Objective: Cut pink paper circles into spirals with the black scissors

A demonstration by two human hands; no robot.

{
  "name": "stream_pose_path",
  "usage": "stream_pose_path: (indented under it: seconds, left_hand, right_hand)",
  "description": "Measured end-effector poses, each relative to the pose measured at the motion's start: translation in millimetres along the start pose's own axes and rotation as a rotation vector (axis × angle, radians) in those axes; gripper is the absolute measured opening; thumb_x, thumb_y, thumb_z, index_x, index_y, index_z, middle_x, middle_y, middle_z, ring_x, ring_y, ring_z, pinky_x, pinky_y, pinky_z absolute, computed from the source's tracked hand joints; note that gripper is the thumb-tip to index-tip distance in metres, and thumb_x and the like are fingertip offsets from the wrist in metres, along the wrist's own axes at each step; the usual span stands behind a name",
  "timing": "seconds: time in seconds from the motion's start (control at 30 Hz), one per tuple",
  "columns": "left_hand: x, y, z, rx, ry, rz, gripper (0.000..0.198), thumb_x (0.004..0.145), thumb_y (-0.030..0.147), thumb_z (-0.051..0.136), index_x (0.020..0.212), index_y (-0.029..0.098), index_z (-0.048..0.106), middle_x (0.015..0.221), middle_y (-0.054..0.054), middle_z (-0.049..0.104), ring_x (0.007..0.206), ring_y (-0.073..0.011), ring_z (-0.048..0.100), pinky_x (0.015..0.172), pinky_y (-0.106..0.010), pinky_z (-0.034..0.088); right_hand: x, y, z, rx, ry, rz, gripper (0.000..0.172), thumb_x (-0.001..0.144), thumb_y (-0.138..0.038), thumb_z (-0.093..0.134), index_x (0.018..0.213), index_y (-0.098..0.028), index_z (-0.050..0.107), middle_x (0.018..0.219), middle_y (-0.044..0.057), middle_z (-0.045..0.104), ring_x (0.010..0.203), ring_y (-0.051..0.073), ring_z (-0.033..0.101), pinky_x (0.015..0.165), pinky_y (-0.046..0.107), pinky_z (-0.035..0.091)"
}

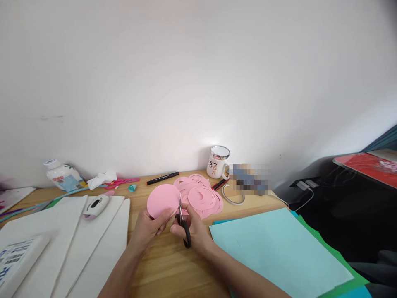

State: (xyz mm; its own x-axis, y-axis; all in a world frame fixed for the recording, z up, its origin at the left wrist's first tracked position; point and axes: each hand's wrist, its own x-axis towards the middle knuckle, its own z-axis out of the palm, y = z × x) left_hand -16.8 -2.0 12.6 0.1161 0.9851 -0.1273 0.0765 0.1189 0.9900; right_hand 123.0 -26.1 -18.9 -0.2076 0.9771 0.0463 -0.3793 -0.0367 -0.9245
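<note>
While black-handled scissors [186, 236] are gripped in the curled right hand [194, 227], a pink paper disc [163, 200] is pinched at its lower edge by the thumb and fingers of the left hand [152, 225]. The disc is seen flat, plain and smoothly rounded, with the scissors set at the edge nearest the right hand. Just beyond that hand, overlapping pink cutouts [207, 202] are heaped, backed by a white mug [217, 166].

Soft, bright light whitens the wall [161, 82], palest above the mug [216, 167], whose metal rim [220, 157] glints, while the space below the red surface [372, 165] falls near-black, the scissors [185, 229] look fairly sharp, wide-angle distortion stretches the edges, and a pixelated block [249, 179] hides detail.
</note>
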Motion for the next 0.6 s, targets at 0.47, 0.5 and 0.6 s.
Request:
stream_pose_path:
  seconds: [0.47,0.5,0.6]
  left_hand:
    - [-2.6,7.3,2.4,-0.003,0.06,0.021,0.049,0.064,0.048,0.069,0.037,0.018,0.04,0.034,0.006,0.036,0.036,-0.0053,0.028,0.039,-0.021,0.02]
    - [-2.5,7.1,2.4,-0.005,0.069,0.031,0.049,0.063,0.046,0.07,0.037,0.018,0.039,0.034,0.006,0.036,0.037,-0.0054,0.029,0.039,-0.021,0.021]
    - [-1.7,4.9,1.4,-0.01,0.053,0.039,0.049,0.061,0.041,0.073,0.036,0.018,0.037,0.033,0.006,0.034,0.038,-0.0055,0.029,0.041,-0.021,0.023]
  right_hand:
    - [0.1,8.8,0.6,-0.057,-0.001,0.073,0.061,0.057,-0.05,0.081,0.096,-0.022,0.045,0.049,-0.011,0.051,0.039,0.01,0.045,0.042,0.02,0.034]
    - [-0.2,8.3,0.9,-0.055,0.003,0.07,0.061,0.056,-0.049,0.082,0.096,-0.022,0.045,0.051,-0.01,0.051,0.041,0.01,0.046,0.042,0.02,0.033]
    - [-0.4,5.0,1.0,-0.037,0.02,0.052,0.065,0.052,-0.045,0.086,0.097,-0.022,0.046,0.058,-0.009,0.052,0.047,0.009,0.043,0.045,0.02,0.031]
